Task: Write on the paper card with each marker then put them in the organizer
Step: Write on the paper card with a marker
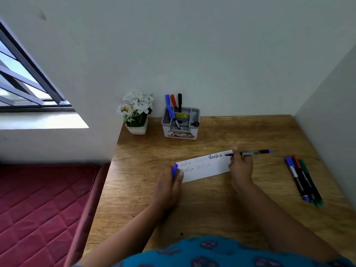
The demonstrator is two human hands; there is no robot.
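Note:
A white paper card (204, 170) with several handwritten words lies on the wooden desk (212, 199). My right hand (240, 164) grips a black marker with a blue end (252, 152), its tip at the card's upper right corner. My left hand (169, 185) holds a blue cap (175, 169) and rests at the card's left end. A grey organizer (181, 122) at the back of the desk holds several markers (174, 105). More markers (302, 178) lie in a bunch on the desk at the right.
A white pot of artificial white flowers (135, 112) stands left of the organizer by the wall. A wall borders the desk's right side. A red mattress (38, 205) lies lower left, under a barred window (23, 81).

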